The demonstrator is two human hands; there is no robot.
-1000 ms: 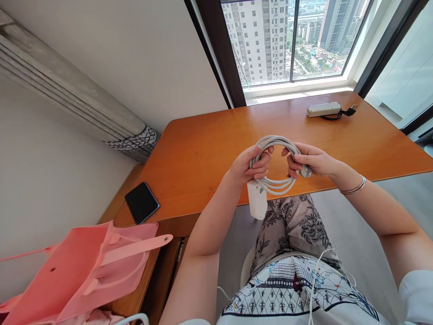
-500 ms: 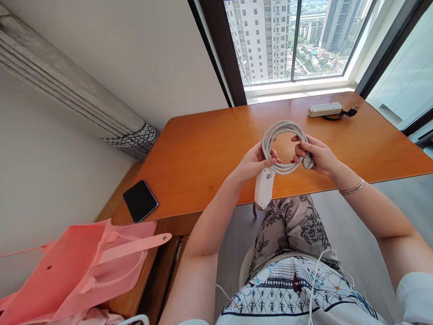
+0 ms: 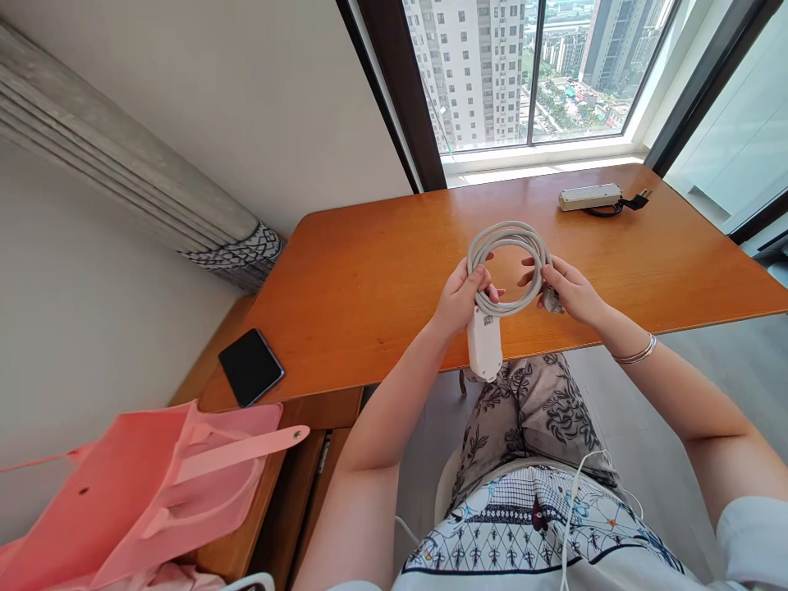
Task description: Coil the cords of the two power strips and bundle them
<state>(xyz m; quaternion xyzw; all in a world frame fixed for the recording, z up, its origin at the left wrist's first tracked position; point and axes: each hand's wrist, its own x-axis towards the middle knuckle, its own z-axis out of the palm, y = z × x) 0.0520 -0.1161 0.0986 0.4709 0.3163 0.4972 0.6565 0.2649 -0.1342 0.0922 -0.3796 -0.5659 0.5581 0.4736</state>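
A white power strip [image 3: 484, 343] hangs below its own cord [image 3: 514, 230], which is wound into a round coil of several loops. My left hand [image 3: 463, 294] is closed around the coil's left side, just above the strip's body. On the coil's right side, my right hand [image 3: 567, 287] grips the loops between thumb and fingers. The grey-white plug [image 3: 552, 300] sticks out beneath my right fingers. Coil and strip are held up over the front edge of the wooden table [image 3: 357, 279].
A second, smaller power strip [image 3: 589, 197] with a black cord and plug lies at the table's far right, near the window. At the left are a black tablet-like device [image 3: 251, 367] and an open pink bag [image 3: 153, 492]. A bunched curtain [image 3: 123, 156] hangs along the wall.
The coil has shifted slightly left and now looks a little narrower. The strip has swung to hang more upright. My right hand has moved left with the cord and turned a bit.
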